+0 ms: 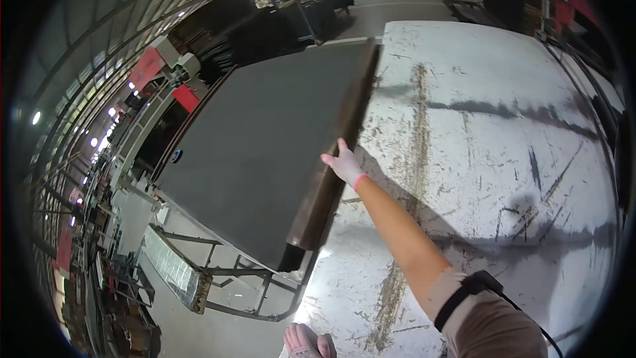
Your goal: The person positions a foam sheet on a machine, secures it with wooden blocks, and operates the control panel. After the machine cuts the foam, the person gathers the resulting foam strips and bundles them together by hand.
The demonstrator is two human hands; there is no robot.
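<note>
My right hand (346, 167), in a thin pale glove with a pink cuff, is on a long brown strip (311, 215) along the right edge of a large dark grey sheet (258, 132). Its thumb and forefinger lie over the strip's upper face; the other fingers are mostly hidden, apparently curled round its side. At the bottom edge of the picture my left hand (306, 341), also gloved, is partly cut off. It is over the near edge of a scuffed white tabletop (483, 179), thumb apart from the fingers, with nothing seen in it.
A metal frame stand (255, 315) with a silvery wrapped slab (169, 265) stands below the sheet at left. Beyond the sheet is a machine with red panels (149, 66). Dark stacks (218, 26) stand behind. A small round dark object (177, 156) sits near the sheet's left edge.
</note>
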